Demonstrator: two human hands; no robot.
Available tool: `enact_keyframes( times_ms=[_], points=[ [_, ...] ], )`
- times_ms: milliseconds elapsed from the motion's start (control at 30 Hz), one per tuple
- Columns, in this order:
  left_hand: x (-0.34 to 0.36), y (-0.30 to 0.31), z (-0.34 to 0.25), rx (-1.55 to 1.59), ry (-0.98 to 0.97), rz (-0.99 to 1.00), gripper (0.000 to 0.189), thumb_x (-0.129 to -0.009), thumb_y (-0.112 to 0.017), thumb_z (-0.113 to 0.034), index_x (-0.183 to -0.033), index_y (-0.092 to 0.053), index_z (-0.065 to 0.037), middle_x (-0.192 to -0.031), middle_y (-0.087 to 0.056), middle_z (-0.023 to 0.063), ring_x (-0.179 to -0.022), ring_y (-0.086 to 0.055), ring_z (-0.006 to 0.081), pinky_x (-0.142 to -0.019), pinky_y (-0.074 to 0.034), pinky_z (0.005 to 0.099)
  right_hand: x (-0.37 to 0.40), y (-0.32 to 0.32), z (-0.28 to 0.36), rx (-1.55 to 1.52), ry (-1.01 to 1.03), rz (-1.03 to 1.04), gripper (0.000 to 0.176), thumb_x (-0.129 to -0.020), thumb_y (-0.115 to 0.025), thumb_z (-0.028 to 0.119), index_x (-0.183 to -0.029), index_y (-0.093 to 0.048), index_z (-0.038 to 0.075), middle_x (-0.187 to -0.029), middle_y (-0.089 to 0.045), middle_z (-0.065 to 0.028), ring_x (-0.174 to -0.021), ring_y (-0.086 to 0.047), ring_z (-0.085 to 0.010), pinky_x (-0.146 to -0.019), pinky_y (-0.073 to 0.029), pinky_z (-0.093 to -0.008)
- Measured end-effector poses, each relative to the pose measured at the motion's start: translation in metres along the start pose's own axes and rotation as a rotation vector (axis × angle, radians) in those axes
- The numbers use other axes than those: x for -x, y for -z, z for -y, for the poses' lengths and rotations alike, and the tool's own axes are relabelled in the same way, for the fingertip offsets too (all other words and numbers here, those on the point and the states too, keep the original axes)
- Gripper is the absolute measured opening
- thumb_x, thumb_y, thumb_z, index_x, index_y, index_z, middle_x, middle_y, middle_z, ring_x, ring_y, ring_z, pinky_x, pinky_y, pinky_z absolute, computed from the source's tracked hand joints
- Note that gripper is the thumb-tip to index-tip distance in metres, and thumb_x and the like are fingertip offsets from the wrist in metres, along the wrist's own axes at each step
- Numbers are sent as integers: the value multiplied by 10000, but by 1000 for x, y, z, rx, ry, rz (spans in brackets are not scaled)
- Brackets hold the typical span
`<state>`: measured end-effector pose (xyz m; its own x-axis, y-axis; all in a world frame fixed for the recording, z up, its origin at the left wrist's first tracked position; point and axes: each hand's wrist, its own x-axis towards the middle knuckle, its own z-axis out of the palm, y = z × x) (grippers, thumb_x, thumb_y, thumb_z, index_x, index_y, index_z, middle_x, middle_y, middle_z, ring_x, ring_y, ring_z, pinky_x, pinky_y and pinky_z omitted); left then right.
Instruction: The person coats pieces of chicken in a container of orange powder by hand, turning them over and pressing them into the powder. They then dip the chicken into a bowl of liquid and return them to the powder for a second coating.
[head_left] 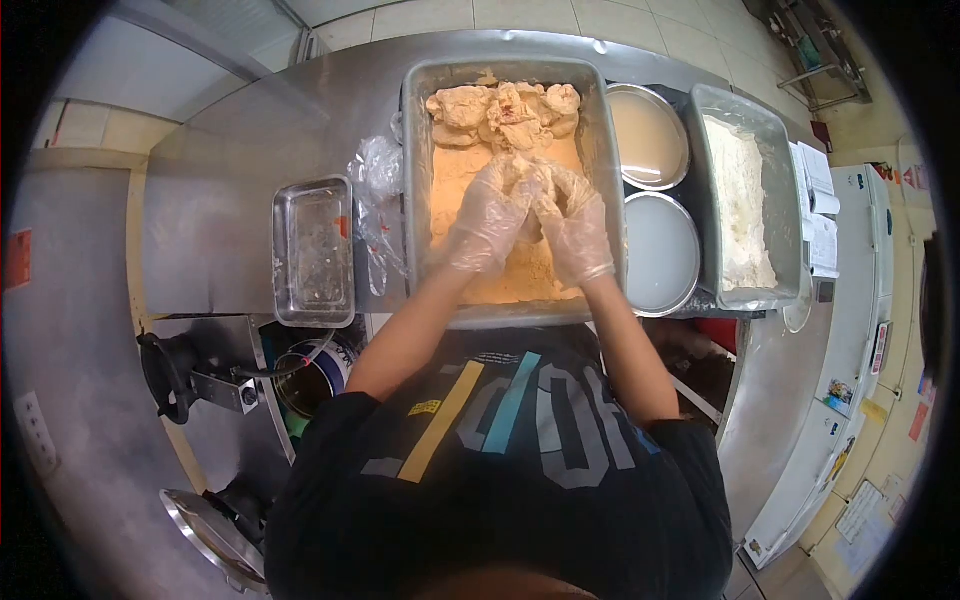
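Observation:
My left hand point(484, 226) and my right hand point(577, 228), both in clear plastic gloves, meet over a deep grey tub point(415, 210). Between their fingers is a flour-coated piece of chicken point(530, 185), partly hidden by the gloves. Orange-tinted breading flour point(540, 280) covers the tub's bottom beneath my hands. Just beyond them, several coated chicken pieces point(510, 115) lie heaped against the tub's far end. The fingers of both hands are closed around the held piece.
Right of the tub stand a round pan of tan liquid point(645, 135), a round pan of whitish liquid point(660, 250) and a tub of white flour point(740, 205). To the left are a crumpled plastic bag point(378, 170) and a metal tray point(313, 250) with residue.

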<state>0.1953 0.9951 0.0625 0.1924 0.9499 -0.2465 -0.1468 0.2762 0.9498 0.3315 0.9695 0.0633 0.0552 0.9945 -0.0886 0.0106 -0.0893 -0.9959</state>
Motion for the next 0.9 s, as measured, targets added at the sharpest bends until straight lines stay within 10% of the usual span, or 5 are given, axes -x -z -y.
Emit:
enact_keyframes(
  times_ms=[167, 300, 467, 700, 900],
  points=[
    [-18, -16, 46, -161, -243, -356, 137, -1011, -717, -136, -1092, -679, -33, -1033, -712, 45, -909, -631, 118, -790, -540, 308, -4, -17, -88, 639, 345, -202, 386, -1046, -540, 174, -1366, -636, -18, -1251, -702, -244, -1103, -685, -336, -994, -521, -437],
    [-20, -5, 43, -527, -341, -342, 246, -968, -788, -235, -861, -676, -44, -773, -646, 33, -722, -584, 124, -655, -492, 343, -8, -17, -88, 732, 127, -98, 398, -1025, -502, 193, -1334, -642, -14, -1212, -695, -281, -1064, -659, -444, -953, -511, -508],
    [-7, -1, 15, -388, 50, -398, 385, -969, -777, -327, -769, -656, -21, -683, -611, 52, -638, -522, 153, -607, -457, 365, -7, -13, -92, 779, 111, 33, 385, -1044, -492, 213, -1316, -631, -20, -1078, -707, -281, -1031, -643, -472, -912, -501, -539],
    [-6, 2, 18, 76, 252, -384, 402, -1028, -703, -430, -936, -683, -40, -778, -623, -4, -648, -515, 101, -597, -460, 310, -15, -18, -85, 562, 12, 11, 388, -1084, -456, 218, -1364, -593, -13, -1145, -680, -321, -1058, -649, -472, -935, -519, -515],
    [6, -5, 3, 123, 326, -409, 512, -1036, -642, -526, -1140, -670, -25, -960, -658, 32, -795, -570, 113, -697, -492, 295, -7, -23, -76, 9, -215, -22, 491, -1126, -458, 386, -1336, -628, -23, -1184, -719, -195, -1075, -672, -286, -952, -537, -402]
  ],
)
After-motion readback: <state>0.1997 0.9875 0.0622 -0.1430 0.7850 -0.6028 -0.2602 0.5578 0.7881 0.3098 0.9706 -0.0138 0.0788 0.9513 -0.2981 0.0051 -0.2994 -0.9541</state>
